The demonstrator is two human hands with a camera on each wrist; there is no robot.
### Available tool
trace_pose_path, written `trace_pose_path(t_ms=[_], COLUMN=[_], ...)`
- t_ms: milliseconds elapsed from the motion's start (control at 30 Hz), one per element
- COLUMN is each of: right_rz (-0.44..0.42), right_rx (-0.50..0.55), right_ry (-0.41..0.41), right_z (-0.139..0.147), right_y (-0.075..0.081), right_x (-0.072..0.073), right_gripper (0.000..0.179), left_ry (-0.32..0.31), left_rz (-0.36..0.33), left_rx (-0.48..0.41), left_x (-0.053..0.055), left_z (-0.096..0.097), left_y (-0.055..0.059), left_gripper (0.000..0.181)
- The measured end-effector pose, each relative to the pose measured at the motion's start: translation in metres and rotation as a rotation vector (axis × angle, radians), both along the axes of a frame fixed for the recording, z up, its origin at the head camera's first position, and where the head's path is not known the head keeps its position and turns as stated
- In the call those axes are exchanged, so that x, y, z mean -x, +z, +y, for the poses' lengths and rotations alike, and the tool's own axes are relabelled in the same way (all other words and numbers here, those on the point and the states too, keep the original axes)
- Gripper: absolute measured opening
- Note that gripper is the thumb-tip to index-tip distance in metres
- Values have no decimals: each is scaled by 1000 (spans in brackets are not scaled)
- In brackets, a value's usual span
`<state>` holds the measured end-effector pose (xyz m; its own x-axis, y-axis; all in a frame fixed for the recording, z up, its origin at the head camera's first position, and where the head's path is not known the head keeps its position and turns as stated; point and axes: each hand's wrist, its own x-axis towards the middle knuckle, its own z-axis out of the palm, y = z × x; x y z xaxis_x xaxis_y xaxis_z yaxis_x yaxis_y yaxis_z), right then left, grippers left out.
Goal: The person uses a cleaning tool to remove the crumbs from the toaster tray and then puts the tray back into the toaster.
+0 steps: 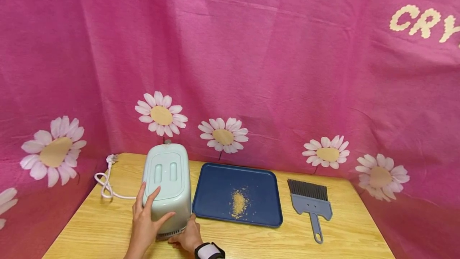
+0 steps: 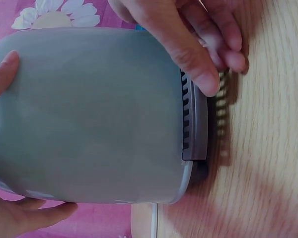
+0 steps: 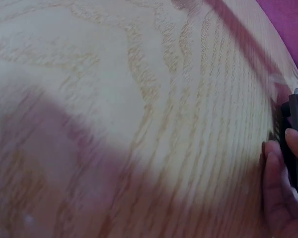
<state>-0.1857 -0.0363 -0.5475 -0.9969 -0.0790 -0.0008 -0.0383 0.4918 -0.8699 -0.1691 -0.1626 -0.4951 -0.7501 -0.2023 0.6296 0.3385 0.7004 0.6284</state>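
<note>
A pale mint toaster (image 1: 181,195) with a lid over its top stands on the left of the table. My left hand (image 1: 143,223) holds its near left corner, thumb on the front face and fingers spread along the lid and side. Low on the toaster's front is the dark grey, slotted edge of a crumb tray (image 2: 194,129). My right hand (image 1: 190,236) pinches that edge, thumb on its outer face and fingers beneath. In the right wrist view only the fingers (image 3: 278,193) and part of the dark edge show at the right border.
A blue tray (image 1: 258,211) bearing a heap of crumbs (image 1: 238,203) lies right of the toaster. Farther right is a grey hand brush (image 1: 312,205). A white power cord (image 1: 107,183) lies at the left. A pink daisy-print cloth (image 1: 258,71) hangs behind the wooden table (image 1: 345,227).
</note>
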Motion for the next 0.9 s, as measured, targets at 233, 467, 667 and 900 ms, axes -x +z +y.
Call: trace_pose_path(t_ms=[233, 467, 667, 900], right_rz=[14, 58, -18, 71], right_rx=[-2, -31, 49, -78], right_ry=[44, 38, 50, 7], right_z=[2, 1, 0, 0], right_y=[-1, -4, -5, -9], right_x=[3, 3, 3, 3], right_gripper=[61, 59, 73, 72], left_ry=[4, 14, 15, 22], left_rz=[26, 23, 5, 22], left_rx=[8, 19, 34, 30], left_x=[2, 3, 1, 2], left_z=[-3, -3, -1, 0], left_y=[0, 2, 1, 1], left_gripper=[76, 75, 77, 77])
